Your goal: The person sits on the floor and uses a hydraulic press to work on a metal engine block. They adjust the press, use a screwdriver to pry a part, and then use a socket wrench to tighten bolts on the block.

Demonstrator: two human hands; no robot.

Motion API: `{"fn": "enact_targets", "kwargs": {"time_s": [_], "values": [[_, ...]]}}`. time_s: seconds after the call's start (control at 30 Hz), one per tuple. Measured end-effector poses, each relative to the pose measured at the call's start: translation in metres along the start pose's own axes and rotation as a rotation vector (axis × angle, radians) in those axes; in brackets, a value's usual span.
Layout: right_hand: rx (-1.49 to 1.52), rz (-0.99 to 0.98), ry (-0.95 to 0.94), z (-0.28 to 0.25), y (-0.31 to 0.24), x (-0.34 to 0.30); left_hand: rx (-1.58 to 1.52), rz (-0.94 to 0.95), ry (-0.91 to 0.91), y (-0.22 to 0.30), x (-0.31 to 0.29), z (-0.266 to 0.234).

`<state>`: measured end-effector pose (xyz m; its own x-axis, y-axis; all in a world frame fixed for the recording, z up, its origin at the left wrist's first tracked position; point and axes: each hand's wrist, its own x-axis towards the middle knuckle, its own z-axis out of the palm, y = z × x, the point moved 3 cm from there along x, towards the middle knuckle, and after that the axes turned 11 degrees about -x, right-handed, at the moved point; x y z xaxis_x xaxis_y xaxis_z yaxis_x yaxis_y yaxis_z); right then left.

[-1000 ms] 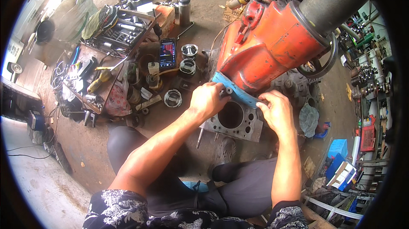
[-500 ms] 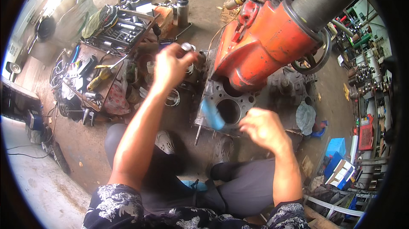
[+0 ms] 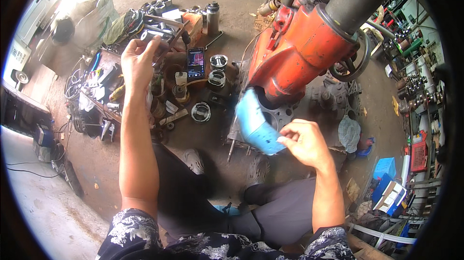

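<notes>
A person's right hand (image 3: pixel 305 145) holds a bent blue sheet (image 3: pixel 256 125), thumb and fingers pinched together on its lower corner, over an engine block (image 3: pixel 285 119) beneath a red machine (image 3: pixel 295 57). The left hand (image 3: pixel 137 66) is raised before a tool tray (image 3: pixel 182 31); whether its curled fingers grip a small metal piece (image 3: pixel 147 34) cannot be told. A phone (image 3: pixel 196 61) lies beside round metal pistons (image 3: pixel 217 78).

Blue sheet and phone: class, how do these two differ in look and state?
The blue sheet is bent; the phone looks flat. The right hand grips the sheet; no hand touches the phone. The sheet is light blue with dark specks; the phone has a lit screen in a dark frame. Both look thin.
</notes>
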<state>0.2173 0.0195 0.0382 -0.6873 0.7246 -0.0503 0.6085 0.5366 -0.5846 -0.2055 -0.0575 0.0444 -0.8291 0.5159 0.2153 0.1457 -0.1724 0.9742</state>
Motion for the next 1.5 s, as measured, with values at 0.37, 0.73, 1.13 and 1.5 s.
{"fn": "enact_targets", "kwargs": {"time_s": [0.37, 0.73, 1.13, 1.5], "values": [[0.151, 0.018, -0.436, 0.053, -0.028, 0.008, 0.086, 0.046, 0.053, -0.006, 0.031, -0.064], [-0.158, -0.099, -0.314, 0.038, -0.034, 0.013, 0.757, -0.051, -0.257, -0.066, 0.038, -0.110], [-0.232, -0.172, -0.263, 0.032, -0.034, 0.012, 0.775, 0.163, -0.162, -0.088, 0.060, -0.116], [-0.303, -0.181, -0.224, 0.025, -0.031, 0.010, 0.723, -0.201, -0.227, -0.096, 0.071, -0.112]]}}
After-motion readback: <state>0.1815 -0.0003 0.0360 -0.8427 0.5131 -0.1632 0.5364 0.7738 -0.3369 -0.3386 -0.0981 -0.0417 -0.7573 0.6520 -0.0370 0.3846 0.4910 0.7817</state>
